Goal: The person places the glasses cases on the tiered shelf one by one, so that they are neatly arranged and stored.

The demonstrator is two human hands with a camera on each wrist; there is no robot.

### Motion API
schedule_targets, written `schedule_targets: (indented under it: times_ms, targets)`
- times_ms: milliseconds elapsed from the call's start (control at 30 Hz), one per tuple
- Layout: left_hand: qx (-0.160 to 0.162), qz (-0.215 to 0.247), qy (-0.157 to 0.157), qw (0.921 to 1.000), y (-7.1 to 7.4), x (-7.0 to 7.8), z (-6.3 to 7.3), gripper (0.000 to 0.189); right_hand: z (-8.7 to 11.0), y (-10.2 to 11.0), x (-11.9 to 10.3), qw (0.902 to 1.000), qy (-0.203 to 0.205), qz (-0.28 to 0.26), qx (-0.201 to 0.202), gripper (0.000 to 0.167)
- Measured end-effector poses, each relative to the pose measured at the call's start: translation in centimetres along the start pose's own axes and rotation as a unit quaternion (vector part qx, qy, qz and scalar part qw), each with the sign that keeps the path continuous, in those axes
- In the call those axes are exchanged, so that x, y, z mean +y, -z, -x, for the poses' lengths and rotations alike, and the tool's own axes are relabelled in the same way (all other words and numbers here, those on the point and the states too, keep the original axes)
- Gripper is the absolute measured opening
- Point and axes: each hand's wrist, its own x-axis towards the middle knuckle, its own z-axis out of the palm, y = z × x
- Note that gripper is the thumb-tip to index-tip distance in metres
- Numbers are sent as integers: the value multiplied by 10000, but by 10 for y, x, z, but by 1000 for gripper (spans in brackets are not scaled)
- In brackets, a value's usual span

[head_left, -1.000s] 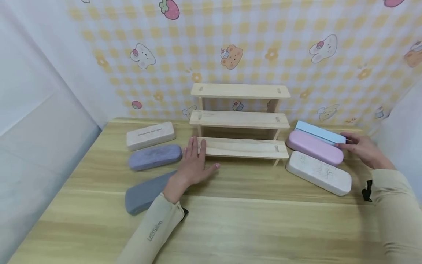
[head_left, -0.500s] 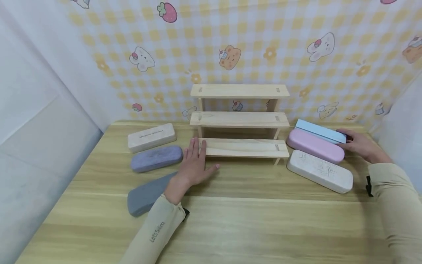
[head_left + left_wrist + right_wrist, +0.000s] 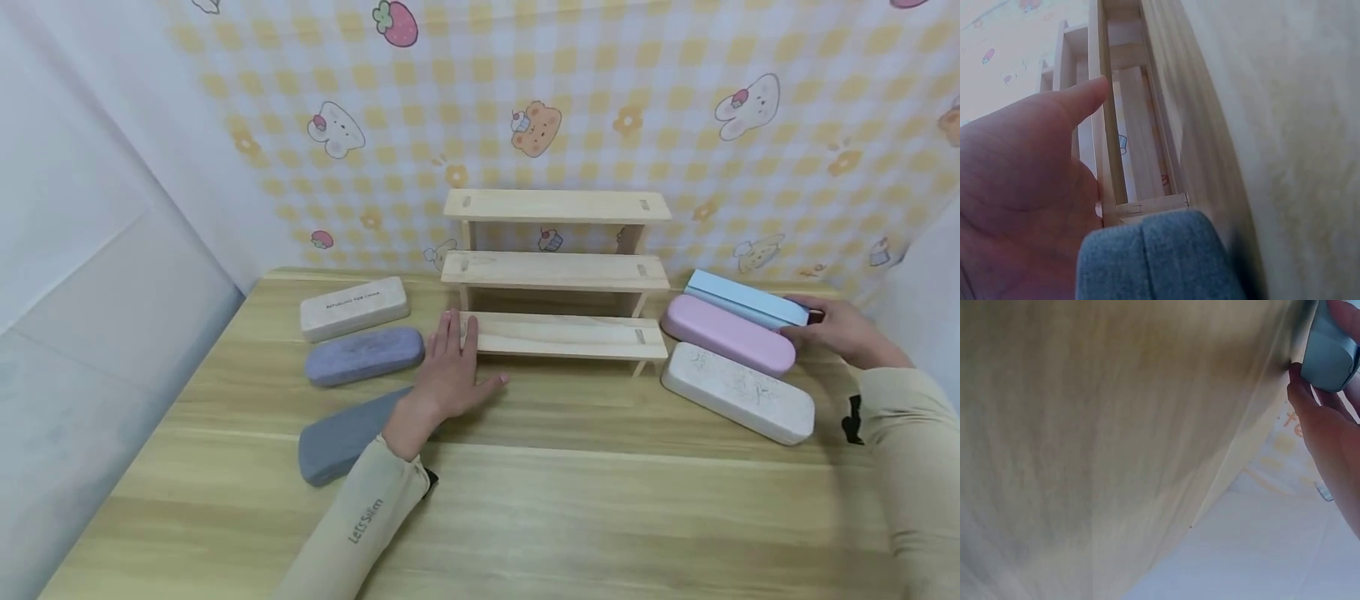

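Observation:
My right hand [image 3: 843, 329] grips the right end of a light blue glasses case [image 3: 746, 298], with fingers on its far side and thumb on the near side. In the right wrist view the blunt end of this blue case [image 3: 1329, 359] sits between thumb and fingers. Directly in front of it lie a lilac glasses case [image 3: 727, 335] and a white patterned case [image 3: 738, 392]. My left hand [image 3: 447, 379] rests flat, fingers straight, on the left end of the lowest step of a three-tier wooden stand [image 3: 558, 336]. A grey case [image 3: 348, 437] lies partly under the left forearm.
Left of the stand lie a cream case with printed lettering [image 3: 354, 308] and a purple-blue case [image 3: 363, 356]. A yellow checked cloth [image 3: 585, 92] hangs behind the wooden table [image 3: 600, 517]. White walls close off both sides.
The light blue case has shifted slightly to the right in the right hand's grip, its end further past the lilac case. My left hand stays on the stand; the head view shifts slightly.

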Motion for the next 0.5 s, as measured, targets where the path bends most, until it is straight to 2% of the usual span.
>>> schedule_targets:
  times_ms: [233,500]
  targets:
    - [22,-25,-14,10000,-1,-1,0,97,10,5,7,9994,-195,-112,249,81]
    - [12,-27,-52,10000,-2,-2,1,90,19,17,9,9981,-199,-326,474,87]
